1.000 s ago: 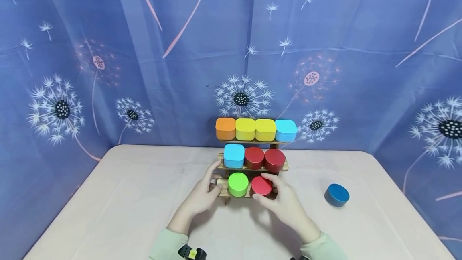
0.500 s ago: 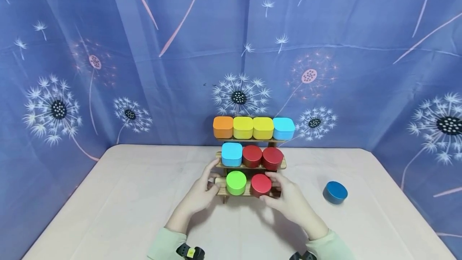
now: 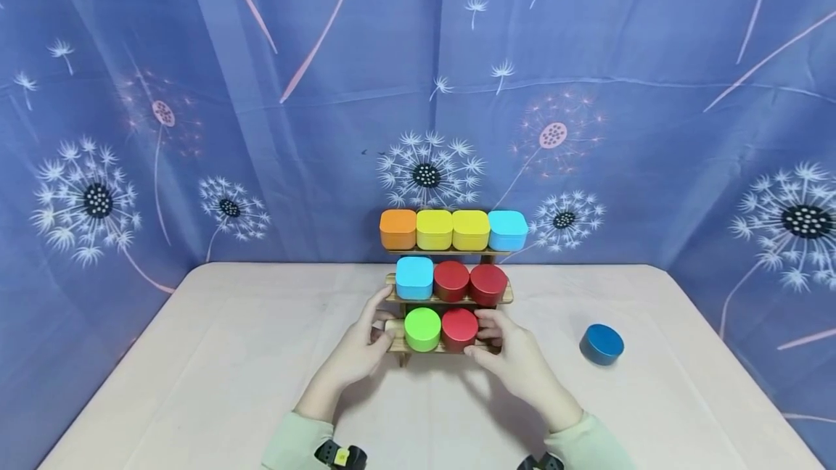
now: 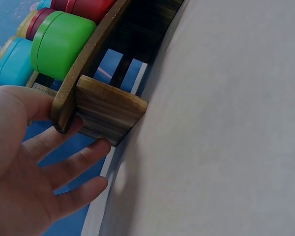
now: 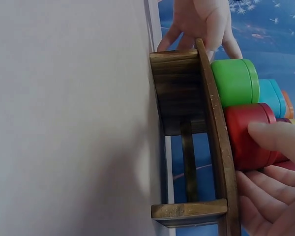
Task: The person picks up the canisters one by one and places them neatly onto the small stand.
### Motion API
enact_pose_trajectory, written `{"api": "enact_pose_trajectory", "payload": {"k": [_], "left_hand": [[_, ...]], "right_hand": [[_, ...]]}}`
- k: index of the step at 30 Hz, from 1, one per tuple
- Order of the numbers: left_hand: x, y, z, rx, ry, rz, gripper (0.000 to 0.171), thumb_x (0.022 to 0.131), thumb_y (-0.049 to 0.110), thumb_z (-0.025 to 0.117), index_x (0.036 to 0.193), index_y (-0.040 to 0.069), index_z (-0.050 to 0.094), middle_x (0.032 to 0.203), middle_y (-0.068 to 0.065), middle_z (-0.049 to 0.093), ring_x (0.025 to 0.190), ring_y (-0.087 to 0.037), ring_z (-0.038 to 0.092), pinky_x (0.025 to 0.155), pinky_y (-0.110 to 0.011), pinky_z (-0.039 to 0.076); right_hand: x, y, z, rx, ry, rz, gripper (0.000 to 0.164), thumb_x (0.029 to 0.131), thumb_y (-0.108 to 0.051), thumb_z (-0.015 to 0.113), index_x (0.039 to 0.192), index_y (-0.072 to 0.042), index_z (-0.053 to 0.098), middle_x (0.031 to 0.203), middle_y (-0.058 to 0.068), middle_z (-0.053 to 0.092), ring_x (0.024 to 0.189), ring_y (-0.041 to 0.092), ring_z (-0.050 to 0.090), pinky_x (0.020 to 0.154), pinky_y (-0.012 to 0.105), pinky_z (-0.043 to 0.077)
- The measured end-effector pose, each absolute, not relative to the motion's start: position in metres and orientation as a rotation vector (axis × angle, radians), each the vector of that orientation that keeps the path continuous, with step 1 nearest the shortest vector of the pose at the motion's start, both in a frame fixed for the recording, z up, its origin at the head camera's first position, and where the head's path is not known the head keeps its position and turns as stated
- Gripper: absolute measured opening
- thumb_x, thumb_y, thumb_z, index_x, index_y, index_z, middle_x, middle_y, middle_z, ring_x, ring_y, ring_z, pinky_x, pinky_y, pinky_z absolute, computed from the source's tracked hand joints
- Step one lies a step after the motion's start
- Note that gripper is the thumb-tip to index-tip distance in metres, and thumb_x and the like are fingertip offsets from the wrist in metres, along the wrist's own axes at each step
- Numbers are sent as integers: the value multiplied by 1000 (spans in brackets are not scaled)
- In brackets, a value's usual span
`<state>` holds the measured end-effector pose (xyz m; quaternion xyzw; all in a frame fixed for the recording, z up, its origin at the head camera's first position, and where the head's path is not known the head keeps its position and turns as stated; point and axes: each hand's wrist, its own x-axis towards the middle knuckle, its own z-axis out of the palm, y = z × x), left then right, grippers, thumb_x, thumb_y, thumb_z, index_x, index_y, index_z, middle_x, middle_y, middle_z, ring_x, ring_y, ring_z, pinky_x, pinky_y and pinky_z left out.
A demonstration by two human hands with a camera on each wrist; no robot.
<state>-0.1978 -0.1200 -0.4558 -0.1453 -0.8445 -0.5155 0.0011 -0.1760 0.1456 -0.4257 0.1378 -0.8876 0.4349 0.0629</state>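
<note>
On the lowest board of a three-tier wooden stand point(image 3: 397, 346), a round bright green tin point(image 3: 422, 329) sits against a round red tin point(image 3: 460, 329). My right hand point(image 3: 516, 359) holds the red tin from its right side, the thumb at its front and the fingers beside it. My left hand point(image 3: 355, 351) grips the left end of the stand. Its thumb and a finger meet the lowest board's end, while the other fingers point(image 4: 81, 160) spread loosely under it. The middle board carries a light blue square tin point(image 3: 414, 278) and two dark red round tins point(image 3: 451, 281).
Along the top board stand an orange tin point(image 3: 398, 229), two yellow tins point(image 3: 434, 229) and another light blue tin point(image 3: 508, 230). A dark blue round tin point(image 3: 601, 344) lies on the pale tabletop point(image 3: 261, 354), right of the stand. A blue dandelion-print curtain point(image 3: 326, 129) hangs behind.
The red tin has slid left along the lowest board, closing the gap to the green tin, with my right hand on it. My left hand keeps its place at the stand.
</note>
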Motion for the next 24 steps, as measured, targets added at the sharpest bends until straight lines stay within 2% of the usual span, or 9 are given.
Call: {"api": "enact_pose_trajectory", "payload": {"k": [4,11,20,24], "left_hand": [[-197,-120,-455,-450,-2654,-1620,73,93,4,53,148,36,18,114,-10,60,76,-12,56,71,-24,47],[-197,-120,-453,-451,-2658,-1600,73,93,5,54,149,35,19,114,-8,60,81,-12,56,76,-25,47],[-197,-120,-455,-435,-2660,-1600,73,92,5,55,148,36,20,115,-8,60,82,-12,58,78,-26,48],[-198,-120,-455,-434,-2661,-1600,73,92,5,55,148,36,20,115,-8,60,82,-12,57,78,-25,47]], "right_hand": [[-176,147,-425,427,-2669,1331,49,76,-11,78,120,-7,57,103,7,70,90,18,68,82,35,54],[-178,156,-421,448,-2675,1300,44,77,-18,79,116,-7,61,103,4,69,93,17,66,83,34,53],[-182,179,-419,456,-2718,1179,42,79,-20,76,116,-6,62,106,5,69,95,21,65,82,39,51],[-185,193,-418,443,-2720,1135,43,81,-22,74,118,-5,60,110,11,67,98,26,64,83,44,49]]}}
